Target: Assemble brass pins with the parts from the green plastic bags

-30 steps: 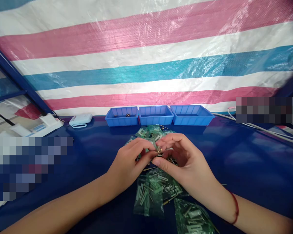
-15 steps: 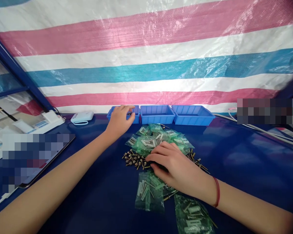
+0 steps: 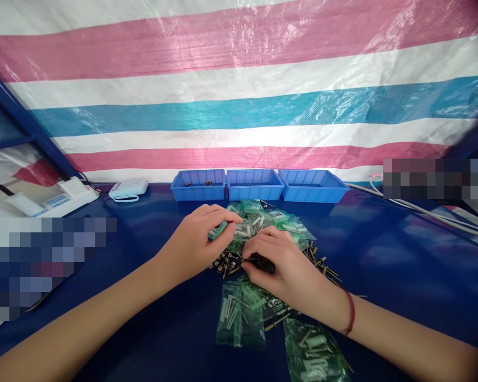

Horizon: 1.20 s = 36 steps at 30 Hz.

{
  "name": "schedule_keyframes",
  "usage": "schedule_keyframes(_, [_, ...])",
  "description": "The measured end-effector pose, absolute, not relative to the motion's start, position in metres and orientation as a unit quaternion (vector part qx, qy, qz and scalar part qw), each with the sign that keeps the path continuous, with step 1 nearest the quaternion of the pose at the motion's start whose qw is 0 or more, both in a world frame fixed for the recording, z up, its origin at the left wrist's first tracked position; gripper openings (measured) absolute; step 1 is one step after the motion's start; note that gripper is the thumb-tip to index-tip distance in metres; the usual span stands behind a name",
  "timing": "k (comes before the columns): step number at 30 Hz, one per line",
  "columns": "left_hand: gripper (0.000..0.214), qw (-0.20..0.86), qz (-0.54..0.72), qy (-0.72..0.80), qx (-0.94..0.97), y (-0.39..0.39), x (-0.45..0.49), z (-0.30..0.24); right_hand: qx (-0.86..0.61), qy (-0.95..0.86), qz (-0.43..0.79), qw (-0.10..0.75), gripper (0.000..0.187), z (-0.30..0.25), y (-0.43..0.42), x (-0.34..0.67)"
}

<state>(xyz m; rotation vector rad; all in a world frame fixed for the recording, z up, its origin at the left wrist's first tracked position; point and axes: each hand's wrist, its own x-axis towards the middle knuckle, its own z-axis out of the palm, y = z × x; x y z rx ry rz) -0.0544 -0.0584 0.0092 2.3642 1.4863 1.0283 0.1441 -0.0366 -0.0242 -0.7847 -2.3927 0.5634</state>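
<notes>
My left hand point(image 3: 201, 239) hovers over the left side of the pile, its thumb and forefinger apart with nothing seen between them. Close beside it, my right hand point(image 3: 281, 260) is low over the pile, thumb and forefinger pinched together; what sits at their tips is too small to make out. Loose brass-coloured screws point(image 3: 225, 263) lie under and between the hands, and more screws point(image 3: 321, 262) spread out to the right. Behind the fingers are green-tinted plastic bags point(image 3: 292, 223) with white plugs and screws inside. Another such bag point(image 3: 241, 318) lies in front of my right hand.
Three blue bins stand in a row at the back: the left bin point(image 3: 197, 196) holds a few screws, beside the middle bin point(image 3: 255, 194) and right bin point(image 3: 313, 194). A further bag point(image 3: 316, 353) lies at the front. A white device point(image 3: 129, 188) and power strip point(image 3: 69, 193) sit at left.
My left hand has come back from above the left bin toward the pile, near my right hand. My right hand has stayed over the pile, its fingertips drawn closer together.
</notes>
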Motion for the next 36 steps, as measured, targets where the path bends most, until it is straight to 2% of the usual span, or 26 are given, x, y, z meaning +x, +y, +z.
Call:
schedule_keyframes(4, [0.019,0.169,0.329,0.490,0.789,-0.065,-0.053,0.016,-0.318,-0.796,0.369,0.359,0.006,-0.020,-0.039,0.150])
schedule_keyframes(9, [0.015,0.260,0.329,0.471,0.776,-0.072,-0.043,0.015,-0.322,-0.641,0.590,0.371,0.009,-0.013,-0.043,0.155])
schedule_keyframes(15, [0.010,0.269,0.369,0.500,0.736,-0.074,-0.039,0.008,-0.334,-0.580,0.633,0.389,0.008,-0.012,-0.048,0.156])
schedule_keyframes(22, [0.008,0.162,0.420,0.440,0.777,-0.074,-0.037,-0.002,-0.300,-0.622,0.575,0.438,0.011,-0.014,-0.046,0.154])
schedule_keyframes(27, [0.010,0.132,0.424,0.416,0.794,-0.076,-0.035,-0.005,-0.274,-0.699,0.429,0.503,0.019,-0.014,-0.050,0.156])
schedule_keyframes(29, [0.011,0.166,0.412,0.436,0.783,-0.077,-0.032,-0.004,-0.278,-0.737,0.346,0.510,0.024,-0.013,-0.052,0.157])
schedule_keyframes(32, [0.019,0.274,0.382,0.469,0.748,-0.080,-0.027,-0.003,-0.279,-0.783,0.239,0.502,0.031,-0.011,-0.053,0.159])
schedule_keyframes(36, [0.025,0.384,0.374,0.470,0.701,-0.077,-0.026,-0.001,-0.257,-0.830,0.135,0.476,0.032,-0.009,-0.049,0.159])
